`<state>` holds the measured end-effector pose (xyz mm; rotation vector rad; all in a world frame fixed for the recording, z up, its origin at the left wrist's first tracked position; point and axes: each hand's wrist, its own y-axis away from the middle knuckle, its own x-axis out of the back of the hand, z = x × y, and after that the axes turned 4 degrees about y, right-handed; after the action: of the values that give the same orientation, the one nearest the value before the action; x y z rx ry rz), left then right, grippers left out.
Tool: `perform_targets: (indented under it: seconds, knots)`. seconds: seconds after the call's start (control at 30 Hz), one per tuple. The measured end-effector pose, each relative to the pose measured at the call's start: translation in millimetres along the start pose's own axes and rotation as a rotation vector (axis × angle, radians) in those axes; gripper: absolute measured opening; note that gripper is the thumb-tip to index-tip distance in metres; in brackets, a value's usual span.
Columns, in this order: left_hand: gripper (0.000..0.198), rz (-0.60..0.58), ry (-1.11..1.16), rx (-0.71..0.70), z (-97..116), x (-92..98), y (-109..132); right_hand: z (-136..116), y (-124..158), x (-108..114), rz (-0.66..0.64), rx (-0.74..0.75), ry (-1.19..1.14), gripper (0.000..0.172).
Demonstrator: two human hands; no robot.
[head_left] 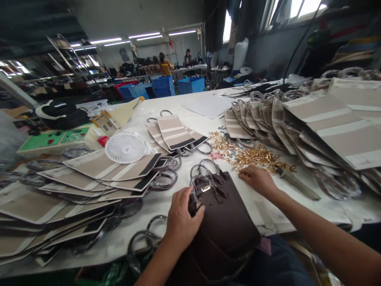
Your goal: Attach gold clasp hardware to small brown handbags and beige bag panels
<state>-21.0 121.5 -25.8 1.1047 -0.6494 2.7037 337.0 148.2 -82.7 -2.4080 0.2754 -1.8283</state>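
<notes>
A dark brown bag [226,222] with wrapped handles lies at the table's near edge in front of me. My left hand [181,220] grips its upper left side, fingers curled by a small gold clasp [206,189]. My right hand [257,178] reaches past the bag's top right corner, fingertips closed at the edge of a heap of small gold metal fittings [250,154]. What the fingers pinch is hidden.
Stacks of beige bag panels lie at the left [89,174], the middle [175,133] and the right [333,119]. A small white fan [126,147] rests on the left stack. A grey tool [297,184] lies right of my right hand. People sit far back.
</notes>
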Motion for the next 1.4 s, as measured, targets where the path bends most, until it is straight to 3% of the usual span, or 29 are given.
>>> perform_targets:
  seconds: [0.07, 0.17, 0.33, 0.43, 0.57, 0.73, 0.87, 1.0, 1.1, 1.17, 1.27, 1.33, 1.4]
  knots:
    - [0.058, -0.027, -0.026, -0.131, 16.8, -0.8, -6.8, -1.7, -0.6, 0.3, 0.001, 0.022, 0.038, 0.028]
    - [0.047, -0.182, -0.075, -0.277, 32.8, -10.8, -22.4, -3.3, 3.5, 1.5, 0.008, 0.04, 0.086, 0.036]
    - [0.038, -0.48, -0.227, -0.355, 31.7, -35.9, -58.4, -3.0, 22.1, -4.9, -0.009, 0.092, 0.08, 0.028]
    - [0.031, -0.575, -0.292, -0.377, 29.7, -43.8, -73.0, -3.0, 30.6, -9.3, 0.02, 0.058, 0.039, 0.032]
    - [0.027, -0.574, -0.339, -0.37, 28.5, -48.6, -80.4, -8.8, 31.7, -12.3, 0.031, 0.017, -0.088, 0.037]
    - [0.019, -0.589, -0.331, -0.36, 26.2, -51.1, -87.5, -18.3, 20.9, -13.8, -0.017, -0.044, -0.244, 0.028]
    - [0.013, -0.624, -0.275, -0.357, 30.8, -46.8, -95.7, -27.5, 21.0, 1.4, -0.022, -0.075, -0.315, 0.023]
    - [0.011, -0.66, -0.152, -0.3, 33.5, -48.7, -101.2, -61.7, 48.3, 21.3, -0.006, -0.178, -0.597, 0.023]
    - [0.016, -0.667, -0.04, -0.158, 34.5, -54.8, -102.9, -99.6, 76.6, 16.5, 0.003, -0.106, -0.744, 0.016]
    - [0.031, -0.69, 0.042, -0.066, 37.4, -55.9, -103.1, -121.0, 88.4, 4.5, 0.046, -0.017, -0.762, 0.01]
    - [0.055, -0.748, 0.345, 0.073, 43.0, -49.7, -100.2, -140.0, 88.3, -11.1, 0.126, 0.105, -0.773, 0.008]
    - [0.062, -0.695, 0.494, 0.14, 42.6, -43.3, -93.7, -144.0, 80.8, -13.8, 0.165, 0.149, -0.789, 0.009]
    - [0.055, -0.575, 0.453, 0.148, 36.5, -38.6, -82.8, -141.3, 73.2, -11.3, 0.198, 0.116, -0.797, 0.011]
